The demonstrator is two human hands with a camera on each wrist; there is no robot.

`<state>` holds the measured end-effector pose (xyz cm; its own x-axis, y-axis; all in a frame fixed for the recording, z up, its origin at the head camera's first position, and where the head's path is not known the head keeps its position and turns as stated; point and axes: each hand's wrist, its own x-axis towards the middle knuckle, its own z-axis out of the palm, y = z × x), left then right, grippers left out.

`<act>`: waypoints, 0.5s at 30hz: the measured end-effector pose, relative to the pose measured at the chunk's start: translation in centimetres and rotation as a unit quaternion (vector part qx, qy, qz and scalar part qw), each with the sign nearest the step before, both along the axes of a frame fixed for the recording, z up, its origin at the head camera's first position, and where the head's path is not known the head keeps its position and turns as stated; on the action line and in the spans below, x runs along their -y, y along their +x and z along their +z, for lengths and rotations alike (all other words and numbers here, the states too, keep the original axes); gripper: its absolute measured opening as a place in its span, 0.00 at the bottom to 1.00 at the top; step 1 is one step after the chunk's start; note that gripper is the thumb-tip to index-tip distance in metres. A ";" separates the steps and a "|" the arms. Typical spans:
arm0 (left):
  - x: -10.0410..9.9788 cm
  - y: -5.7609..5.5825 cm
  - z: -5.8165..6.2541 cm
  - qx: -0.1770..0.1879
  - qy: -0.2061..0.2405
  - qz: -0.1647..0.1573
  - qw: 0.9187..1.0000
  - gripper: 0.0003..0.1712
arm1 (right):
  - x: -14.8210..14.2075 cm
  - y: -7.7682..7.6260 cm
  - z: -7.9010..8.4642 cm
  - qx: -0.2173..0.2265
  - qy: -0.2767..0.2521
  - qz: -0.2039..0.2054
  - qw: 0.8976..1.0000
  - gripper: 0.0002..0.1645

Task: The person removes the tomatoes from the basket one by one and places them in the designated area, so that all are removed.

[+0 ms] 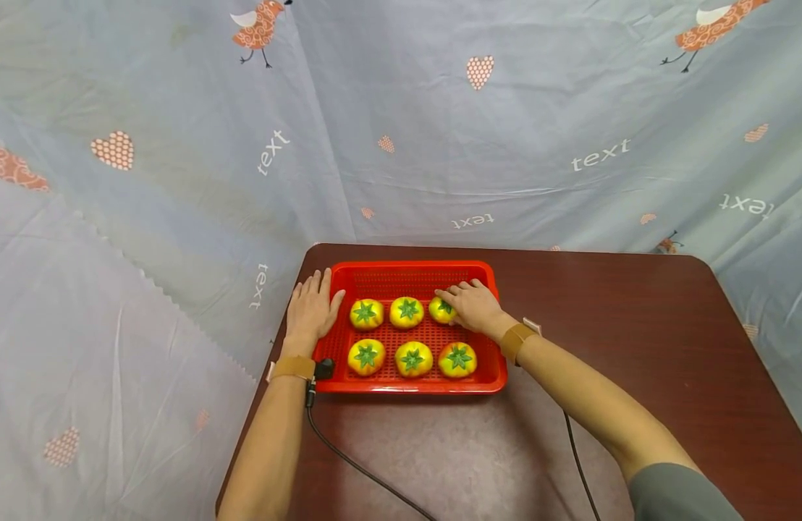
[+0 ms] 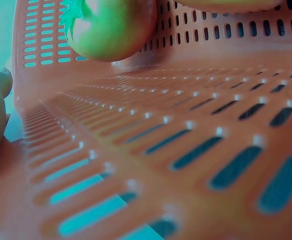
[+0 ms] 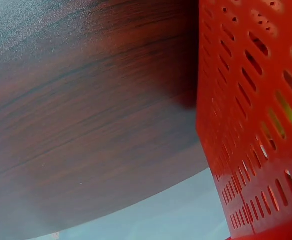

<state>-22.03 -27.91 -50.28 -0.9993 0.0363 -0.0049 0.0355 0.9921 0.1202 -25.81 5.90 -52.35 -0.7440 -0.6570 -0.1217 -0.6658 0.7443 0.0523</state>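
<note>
A red plastic basket (image 1: 414, 388) with slotted walls holds several yellow-red tomatoes with green star-shaped tops, set in two rows. At its right side my right hand (image 1: 477, 307) grips the far-right tomato (image 1: 441, 311), fingers over the top and thumb on the near side, partly covering it. My left hand (image 1: 310, 310) rests at the left rim, fingers straight and thumb angled over the edge. Beside it are the far-left tomato (image 1: 366, 315) and the near-left tomato (image 1: 366, 357). The left wrist view shows the basket's floor (image 2: 136, 120) and a tomato (image 2: 111, 30).
The basket stands on a dark wood-patterned table (image 1: 603, 318). A patterned curtain (image 1: 427, 174) hangs behind and to the left. Black cables (image 1: 368, 474) run from both wrist straps toward the near edge. The right wrist view shows the basket's outer wall (image 3: 240, 100).
</note>
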 end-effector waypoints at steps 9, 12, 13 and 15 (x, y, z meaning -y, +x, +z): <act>-0.1 -0.1 0.0 0.000 0.001 0.002 1.000 0.38 | -0.5 0.3 0.6 -0.019 -0.033 0.008 0.999 0.43; -0.1 -0.1 -0.1 0.002 0.001 0.003 1.000 0.39 | -0.7 0.2 1.1 -0.034 -0.056 0.012 0.998 0.43; -0.1 -0.1 0.0 0.003 0.000 0.003 1.000 0.39 | -0.8 0.2 1.3 -0.039 -0.062 0.014 0.997 0.44; 0.0 -0.1 -0.1 0.004 0.000 0.002 1.000 0.39 | -1.1 0.2 1.8 -0.053 -0.080 0.018 0.995 0.44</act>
